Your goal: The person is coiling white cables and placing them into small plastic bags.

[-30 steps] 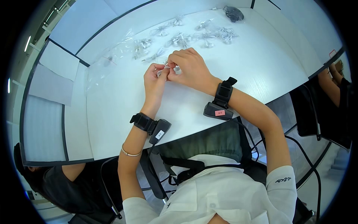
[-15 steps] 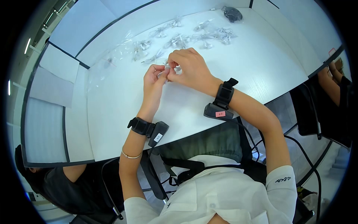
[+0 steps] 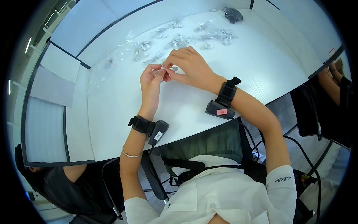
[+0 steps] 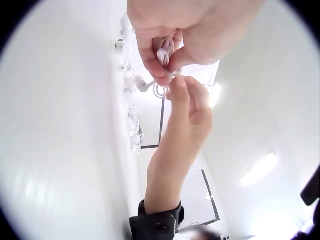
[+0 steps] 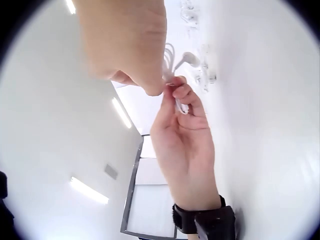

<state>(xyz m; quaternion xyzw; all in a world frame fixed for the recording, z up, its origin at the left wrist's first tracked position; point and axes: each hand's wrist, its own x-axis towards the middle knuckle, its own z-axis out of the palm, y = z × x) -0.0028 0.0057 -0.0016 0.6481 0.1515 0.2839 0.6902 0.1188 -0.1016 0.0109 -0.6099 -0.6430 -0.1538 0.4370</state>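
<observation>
A white wired earphone set (image 5: pixel 190 60), its cord wound into a small bundle, is held up over the table between both hands. The left hand (image 3: pixel 151 86) pinches the cord bundle between thumb and fingers, and a loop of cord (image 4: pixel 165 50) shows inside its palm. From the other side the right hand (image 3: pixel 194 71) has thumb and curled fingers on the cord, its fingertips right beside the left thumb. One earbud sticks out past the fingertips in both wrist views. The right fingertips are partly hidden behind that hand in the right wrist view.
Several bundled white earphones (image 3: pixel 179 40) in clear plastic lie across the back of the white table (image 3: pixel 238 71). Clear plastic bags (image 3: pixel 121 48) are at the back left, and a dark bundle (image 3: pixel 233 15) sits in the far right corner. Low partition walls surround the table.
Both hands have shifted slightly to the left with the earphones. The right hand's fingers have moved a little against the cord bundle.
</observation>
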